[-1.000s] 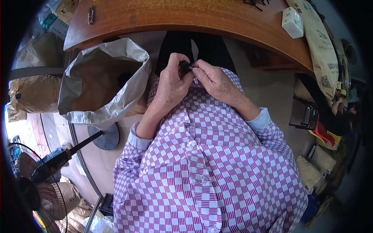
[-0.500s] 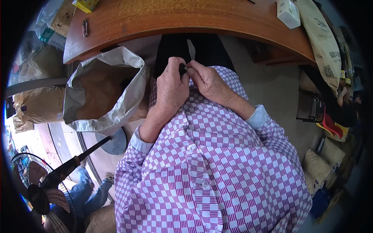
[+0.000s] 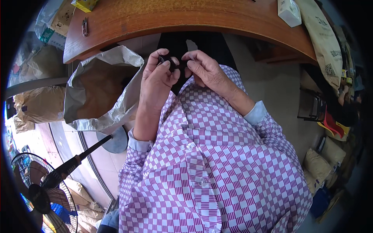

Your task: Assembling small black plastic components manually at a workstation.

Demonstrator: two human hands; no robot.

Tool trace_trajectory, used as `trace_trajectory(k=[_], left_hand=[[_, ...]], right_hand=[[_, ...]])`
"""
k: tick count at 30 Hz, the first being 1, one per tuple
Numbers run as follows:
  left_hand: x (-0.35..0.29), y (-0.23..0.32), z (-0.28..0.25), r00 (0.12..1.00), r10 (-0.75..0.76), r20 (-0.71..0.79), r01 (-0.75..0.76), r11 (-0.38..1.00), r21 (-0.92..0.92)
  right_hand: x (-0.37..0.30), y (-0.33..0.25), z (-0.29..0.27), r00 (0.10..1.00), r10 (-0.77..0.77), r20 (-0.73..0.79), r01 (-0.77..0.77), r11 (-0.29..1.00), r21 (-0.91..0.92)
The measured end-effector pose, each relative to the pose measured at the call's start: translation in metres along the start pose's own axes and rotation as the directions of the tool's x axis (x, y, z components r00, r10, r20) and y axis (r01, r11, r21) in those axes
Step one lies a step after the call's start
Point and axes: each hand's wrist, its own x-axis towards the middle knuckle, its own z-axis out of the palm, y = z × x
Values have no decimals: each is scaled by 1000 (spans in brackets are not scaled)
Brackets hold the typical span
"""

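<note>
My left hand (image 3: 156,77) is raised over my lap, its fingers closed round a small black piece (image 3: 171,64) whose kind I cannot make out. Just to the right, my right hand (image 3: 208,72) has thumb and forefinger pinched together; whatever is between them is too small to name. A short gap parts the two hands. Close by my left forearm stands a large silvery-white woven sack (image 3: 134,83), its mouth wide and its inside brown and shadowed.
Ahead runs a curved-looking wooden desk (image 3: 175,17) with small thread snips (image 3: 84,28), a yellow box (image 3: 85,4) and a white tissue pack (image 3: 289,13). A black fan (image 3: 40,194) stands at lower left. Brown paper bags (image 3: 316,165) lie at the right.
My hands have drawn apart; the left moved left and up with the black piece, the right shifted slightly up. A person's legs by the fan have mostly gone from view.
</note>
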Motion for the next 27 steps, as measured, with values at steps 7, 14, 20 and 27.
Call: trace_trajectory(k=[7,14,20,27], left_hand=[[-5,-7,-5,961,-188,202,198,980,-28],[-13,-10,-1,911,-263,317,239,964,114],[-13,-13,-2,946,-105,306,-66,864,500],[-10,-24,-8,927,224,301,-373,644,669]], right_hand=[[0,8,-4,997,-64,45,46,941,336],[0,12,-12,975,90,201,-154,932,329],[5,21,-7,997,-77,15,76,995,62],[5,9,4,990,-138,-28,133,981,-142]])
